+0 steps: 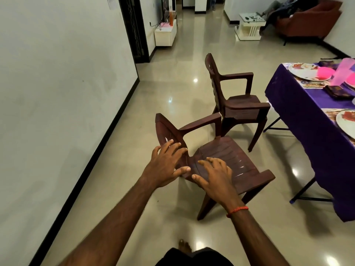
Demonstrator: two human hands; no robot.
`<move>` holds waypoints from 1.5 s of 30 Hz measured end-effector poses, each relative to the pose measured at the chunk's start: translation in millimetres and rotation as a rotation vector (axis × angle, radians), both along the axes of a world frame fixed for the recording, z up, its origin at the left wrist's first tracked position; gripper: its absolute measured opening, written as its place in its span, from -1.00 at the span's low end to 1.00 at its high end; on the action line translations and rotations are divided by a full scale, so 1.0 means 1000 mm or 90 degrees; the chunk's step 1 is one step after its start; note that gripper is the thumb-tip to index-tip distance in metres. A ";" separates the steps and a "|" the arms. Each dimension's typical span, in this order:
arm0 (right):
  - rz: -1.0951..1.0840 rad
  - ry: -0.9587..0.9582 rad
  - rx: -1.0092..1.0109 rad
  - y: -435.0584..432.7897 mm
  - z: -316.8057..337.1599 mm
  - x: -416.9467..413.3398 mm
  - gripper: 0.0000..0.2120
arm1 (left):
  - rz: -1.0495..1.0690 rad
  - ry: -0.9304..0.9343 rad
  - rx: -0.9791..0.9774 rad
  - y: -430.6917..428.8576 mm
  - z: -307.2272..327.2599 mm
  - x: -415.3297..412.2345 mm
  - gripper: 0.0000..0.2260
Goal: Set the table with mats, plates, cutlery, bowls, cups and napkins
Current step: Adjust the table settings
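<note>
My left hand [165,166] and my right hand [215,177] reach forward with fingers spread, holding nothing, just over the near brown plastic chair [236,160]. The left hand is by the chair's backrest, the right one above its seat. At the right stands the table under a purple cloth [299,112]. On it lie a patterned white plate [305,72] with a pink bowl [324,72], a pink cup [343,73], a dark folded napkin [338,92] and a second plate [345,120] at the frame's edge.
A second brown chair [238,104] stands behind the near one, beside the table. The white wall [57,93] runs along the left. Polished floor stretches ahead to a white cabinet [166,34], a small white side table [249,27] and a red armchair [307,22].
</note>
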State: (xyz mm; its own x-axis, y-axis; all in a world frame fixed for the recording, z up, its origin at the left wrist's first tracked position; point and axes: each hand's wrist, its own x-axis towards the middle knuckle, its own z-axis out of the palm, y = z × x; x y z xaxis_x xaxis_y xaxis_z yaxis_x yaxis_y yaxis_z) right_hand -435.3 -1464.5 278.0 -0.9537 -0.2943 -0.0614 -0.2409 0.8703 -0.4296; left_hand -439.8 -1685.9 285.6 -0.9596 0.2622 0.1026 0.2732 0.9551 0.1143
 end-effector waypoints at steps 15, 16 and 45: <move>-0.046 -0.078 -0.006 -0.077 -0.017 -0.113 -0.42 | -0.109 -0.056 -0.055 -0.085 -0.018 -0.146 -0.12; -0.057 -0.084 -0.005 -0.081 -0.019 -0.117 -0.42 | -0.122 -0.055 -0.054 -0.090 -0.020 -0.154 -0.11; -0.455 -0.055 0.258 -0.228 -0.081 -0.096 -0.61 | -0.621 -0.086 -0.219 -0.179 -0.088 -0.312 -0.11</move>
